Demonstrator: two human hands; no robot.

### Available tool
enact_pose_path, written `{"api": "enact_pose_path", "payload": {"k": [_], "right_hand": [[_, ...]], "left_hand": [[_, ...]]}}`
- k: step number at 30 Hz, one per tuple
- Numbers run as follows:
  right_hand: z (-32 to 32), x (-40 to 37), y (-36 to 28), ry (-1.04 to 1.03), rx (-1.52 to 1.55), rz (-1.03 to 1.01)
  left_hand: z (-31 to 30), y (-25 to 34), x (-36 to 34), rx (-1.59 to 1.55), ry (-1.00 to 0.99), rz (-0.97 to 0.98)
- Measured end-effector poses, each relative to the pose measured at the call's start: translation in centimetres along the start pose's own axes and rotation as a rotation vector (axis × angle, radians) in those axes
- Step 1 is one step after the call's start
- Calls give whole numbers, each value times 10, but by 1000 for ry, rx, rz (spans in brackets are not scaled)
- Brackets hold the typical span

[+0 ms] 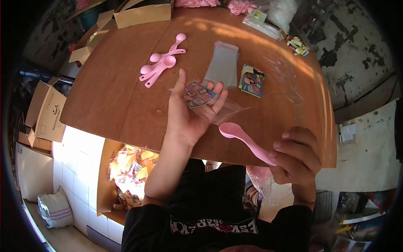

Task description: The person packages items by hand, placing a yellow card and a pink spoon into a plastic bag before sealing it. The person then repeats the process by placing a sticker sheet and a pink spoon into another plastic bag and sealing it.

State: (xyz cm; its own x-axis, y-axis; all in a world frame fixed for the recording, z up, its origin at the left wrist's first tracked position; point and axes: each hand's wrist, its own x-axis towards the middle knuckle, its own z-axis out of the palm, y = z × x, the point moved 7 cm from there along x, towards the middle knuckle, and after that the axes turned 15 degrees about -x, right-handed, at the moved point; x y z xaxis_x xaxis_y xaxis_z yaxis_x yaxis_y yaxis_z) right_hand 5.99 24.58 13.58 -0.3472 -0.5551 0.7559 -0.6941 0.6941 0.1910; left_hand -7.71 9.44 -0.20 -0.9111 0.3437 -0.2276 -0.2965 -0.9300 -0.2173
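My left hand is turned palm up, fingers curled around a clear plastic bag with a printed card at the palm. In my right hand, a pink spoon is pinched by its handle end, its bowl pointing toward the left hand and near the bag. Just beyond the left fingers lies a stack of clear plastic bags. To the right of that stack sits a small pile of printed cards. Several more pink spoons lie in a loose heap on the left.
The brown wooden table spreads out before me. Cardboard boxes stand at its far left edge. Plastic packs and small card bundles lie at the far right. Below the table, an open carton holds many filled packets.
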Motion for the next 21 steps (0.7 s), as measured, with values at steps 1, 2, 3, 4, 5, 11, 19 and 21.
{"api": "enact_pose_path", "payload": {"k": [1,2,3,4,5,11,19,21], "right_hand": [[-2,0,-2,1,1,-1],[-5,-1,-5,3,-11,-5],[-8,-1,-7,4,-22,-8],[-12,-3,-9,-19,-44,3],[-15,-4,-10,-19,-42,3],[-12,-1,-9,-13,-130,-24],[10,-1,-13,-21,-243,-98],[14,2,-14,-52,-245,-104]], "left_hand": [[0,0,0,0,-1,1],[0,1,0,3,-1,2],[0,2,0,6,-1,4],[0,2,0,6,-1,7],[0,2,-1,4,8,14],[2,-6,-4,41,-35,1],[7,-36,-19,123,-158,-89],[6,-41,-21,141,-149,-84]]}}
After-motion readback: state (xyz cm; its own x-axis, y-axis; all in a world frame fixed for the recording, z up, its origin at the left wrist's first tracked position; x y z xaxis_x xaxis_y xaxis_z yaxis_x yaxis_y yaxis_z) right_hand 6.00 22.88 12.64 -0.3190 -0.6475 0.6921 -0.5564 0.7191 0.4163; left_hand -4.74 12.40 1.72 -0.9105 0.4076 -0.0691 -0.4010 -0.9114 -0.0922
